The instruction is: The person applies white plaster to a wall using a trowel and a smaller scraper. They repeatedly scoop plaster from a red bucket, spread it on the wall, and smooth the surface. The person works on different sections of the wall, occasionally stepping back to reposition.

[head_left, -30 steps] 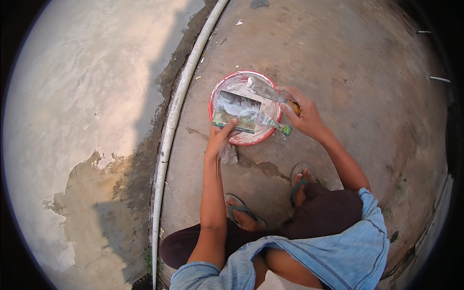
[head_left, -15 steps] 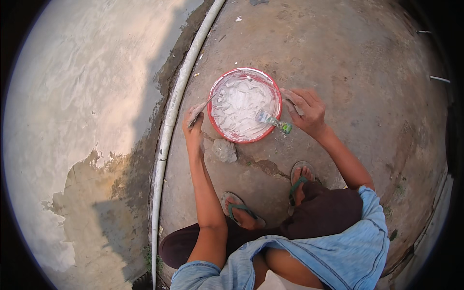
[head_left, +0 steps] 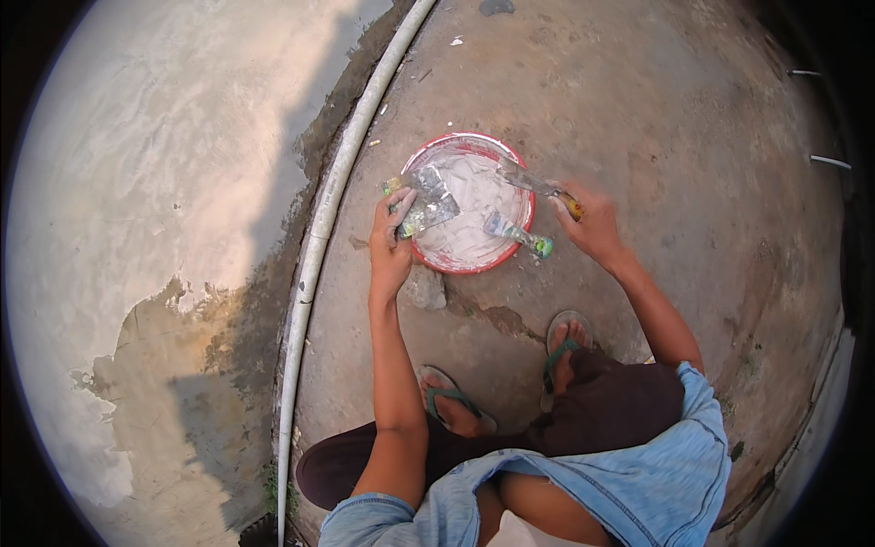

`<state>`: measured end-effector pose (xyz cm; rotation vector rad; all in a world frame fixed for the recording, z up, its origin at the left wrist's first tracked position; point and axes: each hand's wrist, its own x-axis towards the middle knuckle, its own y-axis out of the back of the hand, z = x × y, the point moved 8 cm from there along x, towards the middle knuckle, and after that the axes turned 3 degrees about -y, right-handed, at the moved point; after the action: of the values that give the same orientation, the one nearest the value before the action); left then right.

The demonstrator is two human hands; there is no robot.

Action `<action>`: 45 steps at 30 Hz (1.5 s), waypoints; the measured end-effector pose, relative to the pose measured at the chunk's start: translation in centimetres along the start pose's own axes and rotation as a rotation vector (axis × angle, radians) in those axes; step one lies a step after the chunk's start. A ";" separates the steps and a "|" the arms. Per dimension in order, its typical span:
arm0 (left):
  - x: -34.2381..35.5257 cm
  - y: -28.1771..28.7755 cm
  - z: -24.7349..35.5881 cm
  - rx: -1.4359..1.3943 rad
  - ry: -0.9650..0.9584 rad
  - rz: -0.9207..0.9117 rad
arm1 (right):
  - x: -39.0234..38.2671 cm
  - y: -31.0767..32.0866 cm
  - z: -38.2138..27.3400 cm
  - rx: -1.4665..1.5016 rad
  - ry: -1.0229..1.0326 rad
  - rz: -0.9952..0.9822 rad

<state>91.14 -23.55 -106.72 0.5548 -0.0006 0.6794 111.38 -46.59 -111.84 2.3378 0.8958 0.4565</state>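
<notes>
A red-rimmed round basin (head_left: 469,270) stands on the ground, holding white putty paste (head_left: 474,187). My left hand (head_left: 392,239) grips a wide, flat scraper (head_left: 432,199) by its edge. The scraper's smeared grey face is turned up above the basin's left side. In my right hand (head_left: 594,223) is a putty knife (head_left: 521,175) with a yellowish handle, its blade reaching over the right rim. Another scraper (head_left: 507,226), with a clear and green handle, rests in the basin, its handle lying across the lower right rim. The fingertips look whitened.
A long pale pipe (head_left: 339,173) runs along the base of a patchy plastered wall (head_left: 200,164) on the left. A stone (head_left: 425,288) sits beside the basin, and a crack crosses the concrete ground (head_left: 693,237). My sandalled feet (head_left: 567,351) are close by.
The left scraper, edge-on before, has swung over the basin with its face showing. The right putty knife, hardly visible earlier, now extends over the rim. The scraper in the basin has stayed put.
</notes>
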 end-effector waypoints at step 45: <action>-1.1 -3.3 1.2 -0.784 0.301 0.133 | -1.7 -1.0 -7.3 0.285 0.079 -0.118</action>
<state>92.40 -26.91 -107.45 -0.3048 -0.0213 0.8206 106.05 -44.31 -107.04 2.5168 1.1972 0.3966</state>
